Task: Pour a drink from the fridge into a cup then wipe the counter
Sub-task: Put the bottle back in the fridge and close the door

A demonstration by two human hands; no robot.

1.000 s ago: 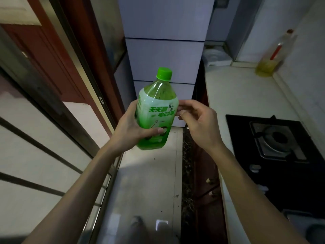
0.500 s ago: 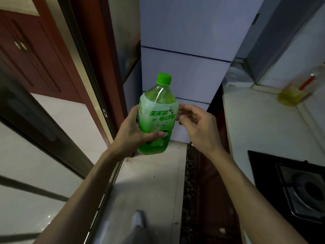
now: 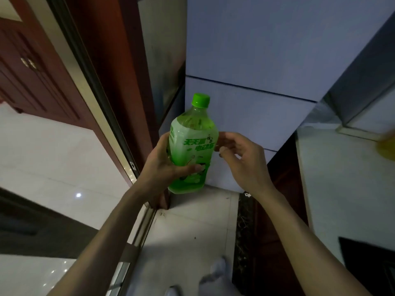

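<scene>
A green drink bottle with a green screw cap stands upright in mid-air in front of the white fridge, whose doors are closed. My left hand grips the bottle's lower body, thumb across the label. My right hand hovers at the bottle's right side with loosely curled fingers; its fingertips are at the label's edge and hold nothing. No cup shows in this view.
A white counter runs along the right, with a blurred yellow oil bottle at the frame edge and a black stove corner lower right. A red-brown door frame stands left of the fridge. Feet show on the pale floor.
The view has moved closer to the fridge and swung left, pushing the stove and oil bottle toward the right edge. Both hands keep the same pose at the bottle.
</scene>
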